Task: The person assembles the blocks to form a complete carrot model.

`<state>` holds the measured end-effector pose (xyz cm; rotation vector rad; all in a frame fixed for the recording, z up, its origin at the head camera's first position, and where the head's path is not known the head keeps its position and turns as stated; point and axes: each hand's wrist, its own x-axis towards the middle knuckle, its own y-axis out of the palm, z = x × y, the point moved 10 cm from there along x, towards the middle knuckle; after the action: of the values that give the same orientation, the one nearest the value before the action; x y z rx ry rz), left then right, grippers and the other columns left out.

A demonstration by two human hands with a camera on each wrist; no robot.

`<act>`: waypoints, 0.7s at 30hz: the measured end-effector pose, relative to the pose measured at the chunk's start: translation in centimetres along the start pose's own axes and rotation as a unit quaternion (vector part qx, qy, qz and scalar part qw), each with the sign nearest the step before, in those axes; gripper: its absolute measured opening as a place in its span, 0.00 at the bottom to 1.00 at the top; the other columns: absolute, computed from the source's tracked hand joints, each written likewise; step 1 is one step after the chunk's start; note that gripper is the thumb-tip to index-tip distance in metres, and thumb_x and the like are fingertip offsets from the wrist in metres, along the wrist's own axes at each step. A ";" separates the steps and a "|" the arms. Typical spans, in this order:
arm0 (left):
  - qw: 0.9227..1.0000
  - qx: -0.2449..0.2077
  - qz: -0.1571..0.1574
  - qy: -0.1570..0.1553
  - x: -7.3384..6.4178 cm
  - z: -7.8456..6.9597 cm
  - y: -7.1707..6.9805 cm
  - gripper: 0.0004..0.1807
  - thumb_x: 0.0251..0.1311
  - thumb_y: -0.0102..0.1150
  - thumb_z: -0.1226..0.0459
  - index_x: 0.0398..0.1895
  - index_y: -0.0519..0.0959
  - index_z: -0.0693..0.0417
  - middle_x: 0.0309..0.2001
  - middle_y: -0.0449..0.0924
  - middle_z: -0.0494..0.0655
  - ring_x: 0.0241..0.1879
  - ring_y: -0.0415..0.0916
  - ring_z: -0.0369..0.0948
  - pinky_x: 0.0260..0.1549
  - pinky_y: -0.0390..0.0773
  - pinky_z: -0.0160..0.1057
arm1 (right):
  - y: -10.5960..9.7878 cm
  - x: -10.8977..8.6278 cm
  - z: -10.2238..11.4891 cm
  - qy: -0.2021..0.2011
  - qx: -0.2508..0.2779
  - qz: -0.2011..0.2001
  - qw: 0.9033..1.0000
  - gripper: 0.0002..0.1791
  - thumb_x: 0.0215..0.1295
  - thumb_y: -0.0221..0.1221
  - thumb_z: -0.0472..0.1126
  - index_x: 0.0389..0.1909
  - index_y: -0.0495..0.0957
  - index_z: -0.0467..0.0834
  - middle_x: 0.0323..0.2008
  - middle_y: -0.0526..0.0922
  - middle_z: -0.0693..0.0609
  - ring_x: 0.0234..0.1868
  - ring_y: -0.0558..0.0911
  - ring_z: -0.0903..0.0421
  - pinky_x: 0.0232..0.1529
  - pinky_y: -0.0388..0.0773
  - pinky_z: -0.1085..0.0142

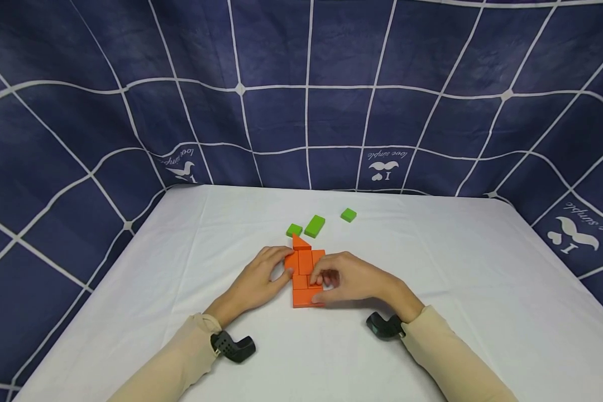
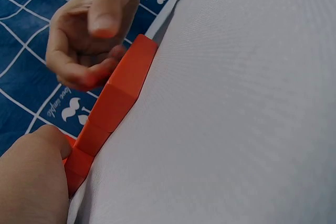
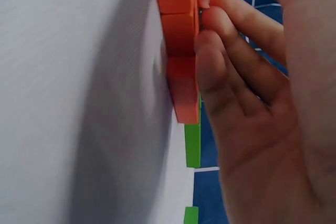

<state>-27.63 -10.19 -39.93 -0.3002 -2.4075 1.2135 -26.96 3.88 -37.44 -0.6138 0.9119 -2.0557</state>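
Several orange blocks (image 1: 305,262) lie flat against each other as one shape, with an orange triangular block (image 1: 300,243) at its far end. My left hand (image 1: 257,279) rests at the left side of the shape, index finger and thumb touching its edge. My right hand (image 1: 354,276) is over the right side, fingers loosely bent and thumb apart near the lowest orange block (image 1: 304,298). In the left wrist view no block shows between the right hand's thumb and fingers. The right hand hides part of the blocks' right side.
Beyond the orange shape lie a small green block (image 1: 293,230), a longer green block (image 1: 314,226) and another small green block (image 1: 349,215). A white cloth (image 1: 221,223) covers the table. Dark blue gridded fabric (image 1: 276,117) hangs behind and at both sides.
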 end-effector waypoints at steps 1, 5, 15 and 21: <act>1.000 0.000 -0.001 -0.001 0.0 0.0 -0.1 0.26 0.71 0.59 0.56 0.69 0.75 0.54 0.69 0.75 0.47 0.69 0.69 0.44 0.71 0.70 0.49 | -0.3 0.2 0.0 0.001 0.000 -0.014 1.000 0.12 0.60 0.74 0.50 0.41 0.84 0.52 0.34 0.82 0.62 0.34 0.79 0.62 0.35 0.79 0.71; 1.000 0.002 0.002 -0.008 -0.1 0.2 -0.2 0.26 0.71 0.59 0.56 0.70 0.75 0.54 0.69 0.75 0.47 0.70 0.68 0.44 0.72 0.69 0.49 | -2.0 0.8 0.0 0.004 -0.014 -0.081 0.997 0.09 0.65 0.70 0.44 0.44 0.86 0.48 0.36 0.84 0.62 0.37 0.80 0.63 0.40 0.82 0.68; 1.000 0.005 0.019 -0.022 -0.2 0.5 0.6 0.26 0.73 0.58 0.54 0.70 0.74 0.52 0.70 0.74 0.45 0.71 0.67 0.42 0.72 0.69 0.47 | -4.4 2.2 -1.9 0.069 -0.067 -0.188 0.977 0.13 0.65 0.69 0.38 0.48 0.86 0.39 0.39 0.88 0.51 0.37 0.83 0.56 0.40 0.85 0.63; 1.000 0.010 0.018 -0.020 -0.1 0.4 0.5 0.27 0.73 0.58 0.53 0.71 0.74 0.52 0.70 0.73 0.45 0.71 0.67 0.42 0.73 0.68 0.47 | -4.2 3.4 -3.3 0.096 -0.071 -0.168 0.979 0.12 0.65 0.69 0.41 0.47 0.87 0.41 0.36 0.88 0.52 0.36 0.82 0.59 0.41 0.83 0.65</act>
<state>-27.78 -10.24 -40.58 -0.3186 -2.4319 1.2698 -33.08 4.27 -35.89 -0.6914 1.1370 -2.3986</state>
